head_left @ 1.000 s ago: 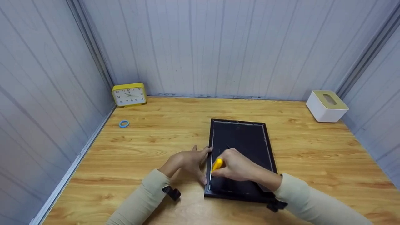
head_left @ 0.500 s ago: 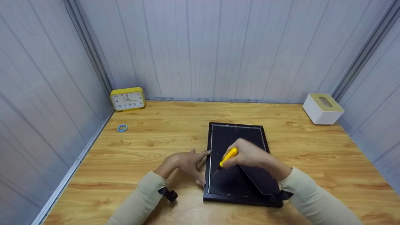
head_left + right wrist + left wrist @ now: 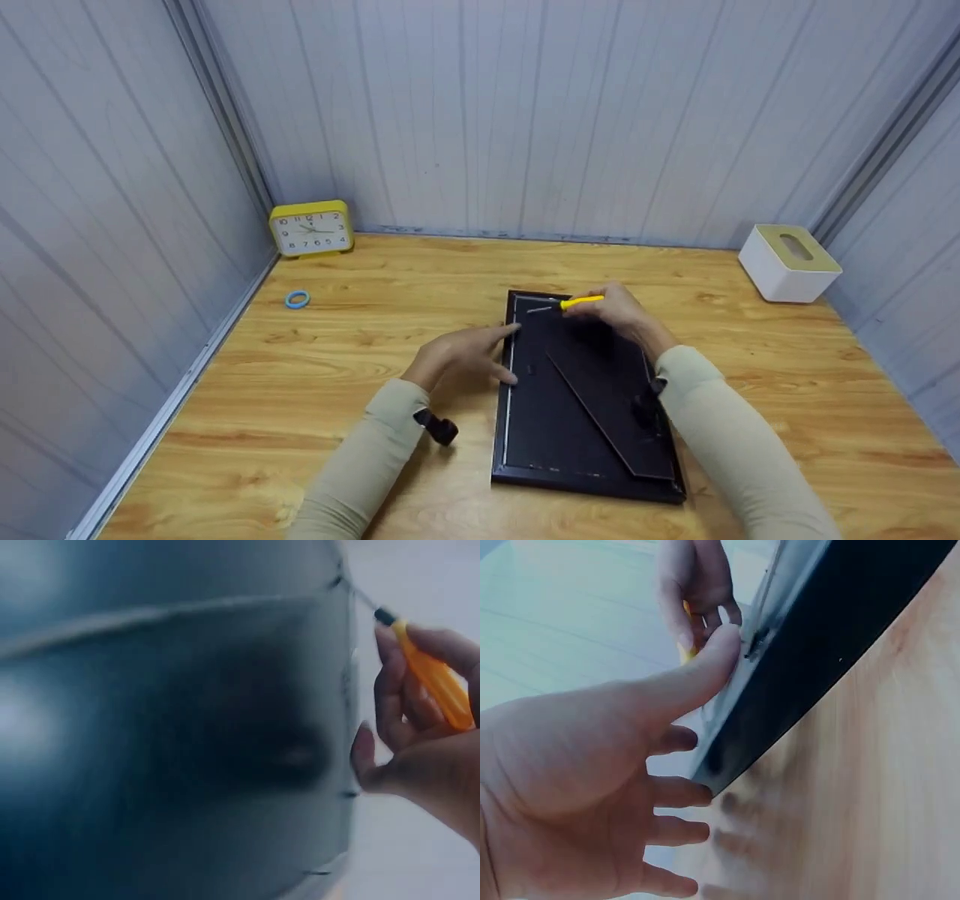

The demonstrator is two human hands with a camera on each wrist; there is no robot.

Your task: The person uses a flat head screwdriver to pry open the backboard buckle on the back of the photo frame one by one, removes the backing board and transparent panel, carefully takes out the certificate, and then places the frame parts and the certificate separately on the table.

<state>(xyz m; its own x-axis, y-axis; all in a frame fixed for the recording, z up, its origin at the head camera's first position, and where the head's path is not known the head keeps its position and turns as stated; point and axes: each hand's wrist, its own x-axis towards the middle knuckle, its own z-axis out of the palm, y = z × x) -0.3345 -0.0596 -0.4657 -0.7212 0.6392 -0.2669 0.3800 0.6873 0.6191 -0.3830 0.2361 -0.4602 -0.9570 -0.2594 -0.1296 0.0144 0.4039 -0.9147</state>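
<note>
A black picture frame (image 3: 536,435) lies face down on the table, its backing board upward. The stand leg (image 3: 604,412) slants across that board. My right hand (image 3: 621,309) grips a yellow-handled screwdriver (image 3: 582,301) over the far part of the frame, shaft pointing left; the right wrist view shows its yellow handle (image 3: 435,682) between thumb and fingers. At the frame's left edge is my left hand (image 3: 466,351), fingers spread and holding nothing. In the left wrist view its thumb overlaps the black frame side (image 3: 810,652); whether it touches cannot be told.
On the wooden table (image 3: 375,300), a yellow alarm clock (image 3: 311,229) stands at the back left with a blue ring (image 3: 298,299) in front of it. A white tissue box (image 3: 790,264) sits at the back right. Panel walls (image 3: 487,120) enclose the back and sides.
My right hand has carried the screwdriver from the frame's near left edge to its far end, uncovering the stand leg. My left hand has slid farther along the left edge.
</note>
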